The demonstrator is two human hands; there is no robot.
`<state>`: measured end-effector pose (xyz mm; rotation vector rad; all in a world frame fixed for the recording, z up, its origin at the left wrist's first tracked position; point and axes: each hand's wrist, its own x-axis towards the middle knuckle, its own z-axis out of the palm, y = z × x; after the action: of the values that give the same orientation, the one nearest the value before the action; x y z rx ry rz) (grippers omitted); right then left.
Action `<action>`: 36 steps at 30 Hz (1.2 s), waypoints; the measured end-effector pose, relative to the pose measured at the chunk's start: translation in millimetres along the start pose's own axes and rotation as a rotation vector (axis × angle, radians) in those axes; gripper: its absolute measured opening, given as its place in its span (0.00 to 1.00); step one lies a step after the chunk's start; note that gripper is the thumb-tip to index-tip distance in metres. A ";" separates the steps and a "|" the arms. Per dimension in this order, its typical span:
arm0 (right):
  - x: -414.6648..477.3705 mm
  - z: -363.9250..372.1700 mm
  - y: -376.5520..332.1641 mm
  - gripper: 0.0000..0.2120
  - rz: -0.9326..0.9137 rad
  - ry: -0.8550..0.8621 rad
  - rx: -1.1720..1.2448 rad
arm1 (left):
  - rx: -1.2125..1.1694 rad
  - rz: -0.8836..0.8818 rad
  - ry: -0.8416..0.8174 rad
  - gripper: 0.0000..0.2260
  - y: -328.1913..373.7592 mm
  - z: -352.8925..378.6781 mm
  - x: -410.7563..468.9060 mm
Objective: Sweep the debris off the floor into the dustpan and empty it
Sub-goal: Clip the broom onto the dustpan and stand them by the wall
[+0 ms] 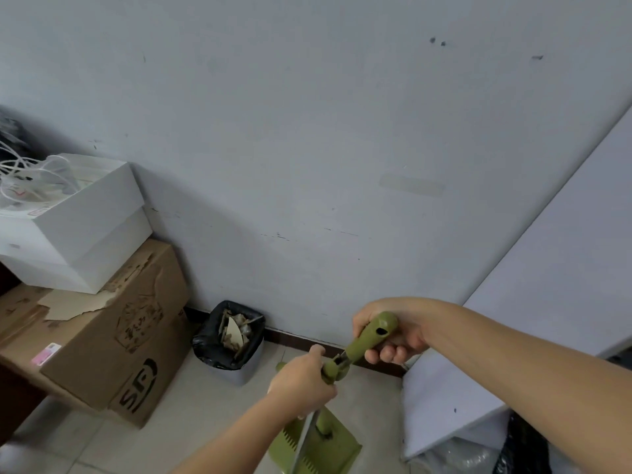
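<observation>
My right hand (pixel 393 333) grips the green handle top (pixel 376 331) of the broom. My left hand (pixel 302 381) is closed around a green handle (pixel 333 369) just below it, with a grey metal pole (pixel 306 439) running down from that hand. The green dustpan (pixel 318 449) with a toothed comb edge stands low on the tiled floor between my arms. A small bin with a black liner (pixel 229 340) stands against the wall, holding cardboard scraps and paper. Which handle belongs to the dustpan I cannot tell.
Stacked brown cardboard boxes (pixel 113 336) with white boxes (pixel 78 220) on top fill the left side. A white board (pixel 513 336) leans at the right, with plastic bags (pixel 478 456) beneath it. A grey wall (pixel 307 131) with a dark skirting stands ahead.
</observation>
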<state>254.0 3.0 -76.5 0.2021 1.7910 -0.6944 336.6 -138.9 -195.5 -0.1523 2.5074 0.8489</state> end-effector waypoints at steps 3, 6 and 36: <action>-1.6 -6.6 3.0 0.10 -0.004 0.004 0.003 | 0.031 0.019 -0.002 0.18 7.4 -3.2 6.6; -2.2 -12.0 6.7 0.10 -0.008 -0.004 0.021 | 0.052 0.063 0.008 0.12 12.4 -2.7 10.8; -21.8 -25.9 27.4 0.10 -0.089 -0.039 0.183 | 0.001 0.255 -0.018 0.18 50.6 23.5 24.5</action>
<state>253.0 43.9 -61.5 0.2306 1.7073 -0.9206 312.0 -83.1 -195.9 0.1782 2.5452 0.9430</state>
